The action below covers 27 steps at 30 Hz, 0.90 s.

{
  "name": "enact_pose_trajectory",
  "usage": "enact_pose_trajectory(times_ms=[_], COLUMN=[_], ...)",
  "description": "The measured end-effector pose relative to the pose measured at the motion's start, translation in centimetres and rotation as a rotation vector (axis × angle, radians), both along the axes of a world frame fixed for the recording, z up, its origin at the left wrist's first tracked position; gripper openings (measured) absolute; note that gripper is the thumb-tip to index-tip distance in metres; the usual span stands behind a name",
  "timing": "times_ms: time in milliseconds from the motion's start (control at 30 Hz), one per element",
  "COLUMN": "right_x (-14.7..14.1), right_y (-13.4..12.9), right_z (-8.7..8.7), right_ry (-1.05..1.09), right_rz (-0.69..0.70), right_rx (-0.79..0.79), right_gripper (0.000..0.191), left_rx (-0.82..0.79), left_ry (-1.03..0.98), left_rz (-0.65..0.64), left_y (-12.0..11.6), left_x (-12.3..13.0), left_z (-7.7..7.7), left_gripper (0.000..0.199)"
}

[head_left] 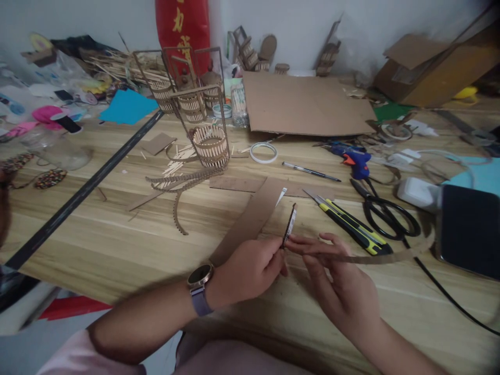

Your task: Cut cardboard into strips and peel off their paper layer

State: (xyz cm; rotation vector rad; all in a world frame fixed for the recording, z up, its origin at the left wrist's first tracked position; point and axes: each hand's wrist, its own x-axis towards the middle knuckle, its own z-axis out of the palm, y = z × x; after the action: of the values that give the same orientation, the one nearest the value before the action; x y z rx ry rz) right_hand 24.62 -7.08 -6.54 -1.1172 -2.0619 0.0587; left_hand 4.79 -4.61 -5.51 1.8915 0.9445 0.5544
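My left hand (250, 268), with a watch at the wrist, is closed on a thin cardboard piece (290, 221) seen nearly edge-on, with a whitish face. From the right, my right hand (344, 291) pinches a long narrow cardboard strip (371, 259) between thumb and fingers. The strip's near end meets the piece at my left fingertips; its other end curves away to the right. Whether the two are stuck together is hidden by my fingers. Under and beyond my left hand lies a flat cardboard band (250, 219).
A yellow-black utility knife (353, 224), scissors (390, 213), a glue gun (357, 161) and a phone (469, 229) lie to the right. A pen (311, 171) and tape roll (263, 152) are ahead. Small stick buckets (211, 146) stand beyond, beside a large cardboard sheet (304, 104).
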Motion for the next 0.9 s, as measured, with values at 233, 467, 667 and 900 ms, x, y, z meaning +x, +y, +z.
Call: enact_pose_trajectory(times_ms=[233, 467, 667, 900], right_x=[-0.5, -0.7, -0.5, -0.5], right_y=[-0.1, 0.1, 0.0, 0.0], right_z=[-0.6, -0.9, -1.0, -0.4], right_ry=[0.063, 0.019, -0.016, 0.008], right_rz=[0.000, 0.002, 0.027, 0.015], right_rx=[-0.011, -0.003, 0.052, 0.031], right_gripper=[0.011, 0.005, 0.016, 0.014], left_rx=[-0.041, -0.076, -0.023, -0.020], left_ry=[0.040, 0.145, 0.172, 0.101], left_rz=[0.068, 0.071, 0.054, 0.035], left_y=[0.1, 0.3, 0.2, 0.0], left_x=[0.0, 0.2, 0.3, 0.2], left_z=[0.3, 0.4, 0.2, 0.3], left_gripper=[0.028, 0.021, 0.024, 0.022])
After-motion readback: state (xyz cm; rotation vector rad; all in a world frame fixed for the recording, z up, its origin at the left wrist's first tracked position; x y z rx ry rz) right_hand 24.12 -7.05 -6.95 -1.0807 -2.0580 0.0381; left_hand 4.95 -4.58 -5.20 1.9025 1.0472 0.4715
